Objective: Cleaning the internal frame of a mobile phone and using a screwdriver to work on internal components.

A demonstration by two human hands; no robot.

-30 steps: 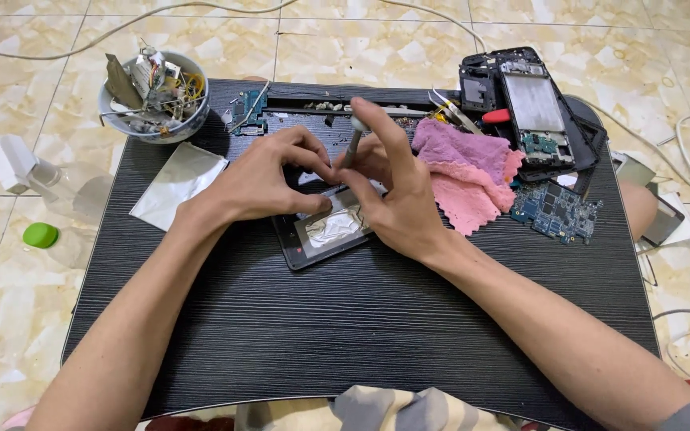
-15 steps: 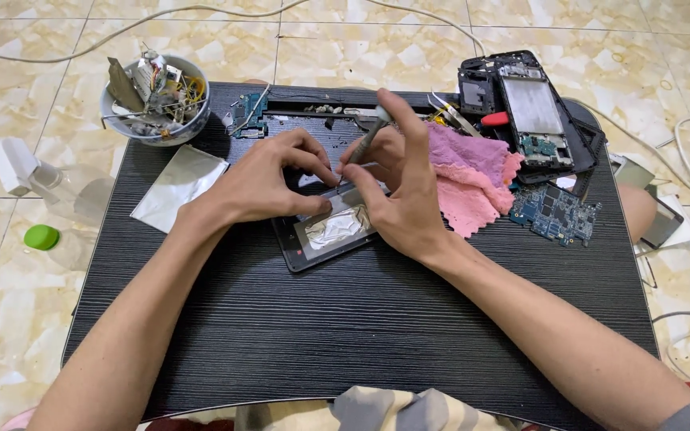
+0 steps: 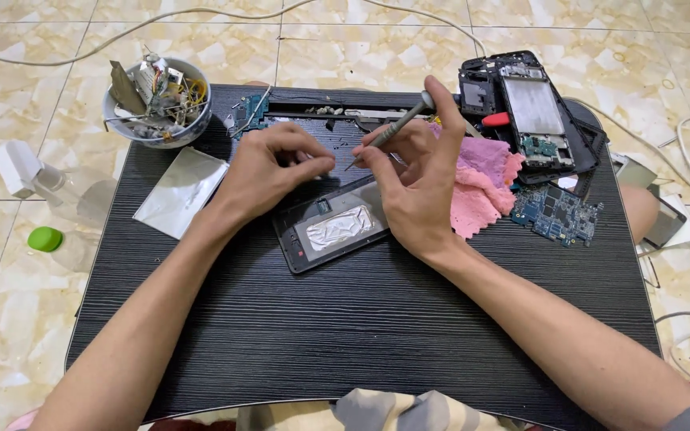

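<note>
While the right hand (image 3: 421, 179) grips a slim metal screwdriver (image 3: 386, 131), its tip meets the pinched fingers of the left hand (image 3: 269, 172); whether they hold anything, I cannot tell. Opened phone body (image 3: 333, 226): directly below both hands. Pink cloth (image 3: 485, 187): right of the phone. Parts bowl (image 3: 156, 100): far upper left of it.
</note>
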